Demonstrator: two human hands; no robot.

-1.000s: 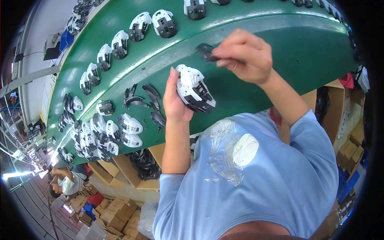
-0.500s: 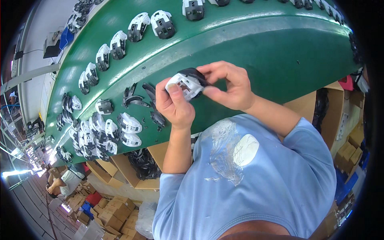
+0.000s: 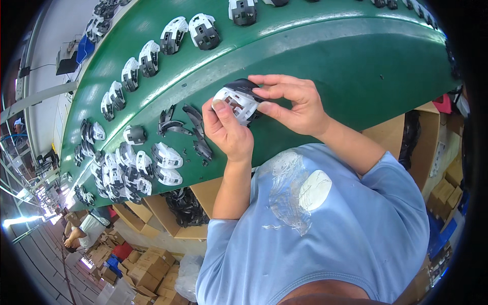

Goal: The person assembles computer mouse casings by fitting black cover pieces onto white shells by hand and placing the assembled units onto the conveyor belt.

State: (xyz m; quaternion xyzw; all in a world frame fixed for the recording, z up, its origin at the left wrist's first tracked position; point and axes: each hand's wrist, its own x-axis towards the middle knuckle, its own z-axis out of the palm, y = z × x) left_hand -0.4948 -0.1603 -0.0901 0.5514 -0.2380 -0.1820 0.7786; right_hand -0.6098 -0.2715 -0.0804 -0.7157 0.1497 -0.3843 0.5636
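Note:
Both hands hold a palm-sized white and black plastic shell (image 3: 239,103) above the green table. Its white part has cut-outs, and the black part faces away from me. My left hand (image 3: 230,133) grips the white side with the thumb on top. At the black side, my right hand (image 3: 296,104) pinches the edge between thumb and fingers; whether a separate small piece is in that pinch is hidden. Just left of my left hand lie curved black strips (image 3: 170,123) and further black pieces (image 3: 202,145).
A heap of similar white and black shells (image 3: 122,170) covers the left of the green table (image 3: 335,76). More shells (image 3: 204,31) stand in a row along the far strip. Cardboard boxes with black parts (image 3: 185,207) sit below the near edge.
The held shell has tipped slightly, showing more of its white cut-out face. My right fingers have straightened somewhat along its black edge. The view has shifted a little.

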